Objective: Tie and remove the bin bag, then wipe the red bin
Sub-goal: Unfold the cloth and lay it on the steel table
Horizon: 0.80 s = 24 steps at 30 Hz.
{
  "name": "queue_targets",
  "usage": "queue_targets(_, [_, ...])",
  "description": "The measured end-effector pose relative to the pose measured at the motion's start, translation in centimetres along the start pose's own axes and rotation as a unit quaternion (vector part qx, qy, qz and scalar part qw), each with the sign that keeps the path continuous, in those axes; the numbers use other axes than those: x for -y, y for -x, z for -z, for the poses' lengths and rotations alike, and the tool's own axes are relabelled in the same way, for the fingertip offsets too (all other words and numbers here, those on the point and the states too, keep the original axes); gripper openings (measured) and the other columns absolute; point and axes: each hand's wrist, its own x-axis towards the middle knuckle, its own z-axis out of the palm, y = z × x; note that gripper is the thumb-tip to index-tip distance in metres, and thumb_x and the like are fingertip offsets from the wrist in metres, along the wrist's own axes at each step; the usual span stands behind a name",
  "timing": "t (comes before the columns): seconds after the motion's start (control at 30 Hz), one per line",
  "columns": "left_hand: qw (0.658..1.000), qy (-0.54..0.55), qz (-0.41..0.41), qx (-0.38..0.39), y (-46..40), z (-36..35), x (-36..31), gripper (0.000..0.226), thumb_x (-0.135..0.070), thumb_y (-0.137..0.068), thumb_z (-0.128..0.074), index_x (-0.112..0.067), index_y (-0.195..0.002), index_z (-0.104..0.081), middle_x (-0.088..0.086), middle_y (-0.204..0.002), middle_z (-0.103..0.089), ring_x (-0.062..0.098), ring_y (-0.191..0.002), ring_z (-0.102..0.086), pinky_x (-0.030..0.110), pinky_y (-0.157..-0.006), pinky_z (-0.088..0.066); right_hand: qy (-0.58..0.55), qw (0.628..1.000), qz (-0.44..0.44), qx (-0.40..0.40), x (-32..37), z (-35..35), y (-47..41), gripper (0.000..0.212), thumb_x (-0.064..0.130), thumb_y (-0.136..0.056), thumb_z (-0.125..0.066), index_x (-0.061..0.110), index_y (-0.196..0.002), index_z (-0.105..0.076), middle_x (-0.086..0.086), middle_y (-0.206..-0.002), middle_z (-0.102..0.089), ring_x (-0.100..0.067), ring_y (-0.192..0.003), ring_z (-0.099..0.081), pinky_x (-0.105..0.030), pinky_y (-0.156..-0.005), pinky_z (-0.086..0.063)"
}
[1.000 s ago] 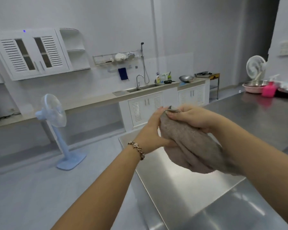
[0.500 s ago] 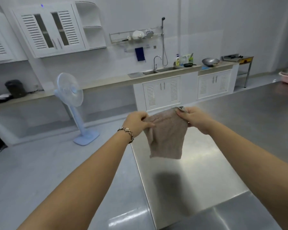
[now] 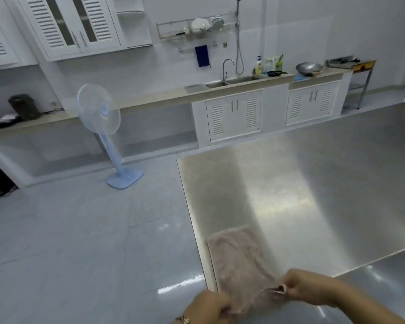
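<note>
A pinkish-beige cloth lies spread flat on the near left corner of the steel table. My left hand pinches its near left corner. My right hand pinches its near right corner. Both hands sit at the bottom of the view, close to me. The red bin and the bin bag are not in view.
A blue pedestal fan stands on the tiled floor to the left of the table. A long counter with a sink, white louvred cabinets and a wok runs along the back wall.
The cloth went from bunched between my hands to held hanging by its top corners, and now it lies on the table. My hands have drawn back toward me.
</note>
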Motion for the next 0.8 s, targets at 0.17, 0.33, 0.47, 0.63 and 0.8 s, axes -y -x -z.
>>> queue_targets(0.17, [0.993,0.112,0.021,0.0,-2.9,2.7,0.6,0.033,-0.012,-0.073,-0.064,-0.015,-0.053,-0.038,-0.004,-0.052,-0.035,0.003,-0.048,-0.042,0.027,-0.055,-0.047,-0.104,0.994,-0.029,0.002,1.5,2.3,-1.0,0.023,0.033,-0.082,-0.06,0.025,-0.06,-0.062,0.012,-0.058,-0.055,-0.008,-0.062,-0.054,-0.021,-0.057,-0.047])
queue_targets(0.33, [0.921,0.293,0.138,-0.215,-7.8,5.6,3.7,0.008,-0.019,-0.08,-0.065,-0.017,-0.087,-0.065,0.008,-0.087,-0.065,0.021,-0.079,-0.062,0.034,-0.076,-0.054,-0.111,0.953,-0.032,-0.279,3.8,4.7,-6.8,0.013,0.026,-0.09,-0.062,0.018,-0.08,-0.061,0.001,-0.081,-0.062,-0.017,-0.075,-0.055,-0.029,-0.067,-0.043])
queue_targets(0.47, [0.946,0.114,0.138,-0.272,-9.7,4.0,4.8,0.051,-0.026,-0.09,-0.052,-0.023,-0.139,-0.036,0.003,-0.15,-0.03,0.019,-0.138,-0.028,0.032,-0.111,-0.026,0.009,0.935,-0.074,-0.348,4.7,2.3,-9.7,0.051,0.029,-0.095,-0.052,0.016,-0.141,-0.037,-0.005,-0.147,-0.042,-0.023,-0.133,-0.041,-0.041,-0.108,-0.034])
queue_targets(0.63, [0.987,-0.065,0.089,-0.117,-9.5,-1.9,4.6,0.064,-0.054,-0.092,-0.022,-0.029,-0.147,-0.001,-0.007,-0.158,0.005,0.013,-0.144,0.008,0.051,-0.113,-0.004,0.21,0.953,-0.03,-0.215,3.7,-4.9,-11.0,0.065,0.052,-0.094,-0.03,0.032,-0.151,-0.003,0.008,-0.161,0.006,-0.016,-0.148,0.008,-0.06,-0.113,0.001])
queue_targets(0.8, [0.989,-0.107,0.084,-0.057,-9.0,-2.4,5.6,0.068,-0.059,-0.091,-0.015,-0.026,-0.146,0.007,-0.009,-0.157,0.01,0.012,-0.143,0.014,0.057,-0.111,0.002,0.235,0.953,-0.055,-0.181,2.7,-5.7,-11.5,0.066,0.059,-0.093,-0.02,0.035,-0.15,0.004,0.01,-0.161,0.008,-0.016,-0.148,0.009,-0.064,-0.11,0.005])
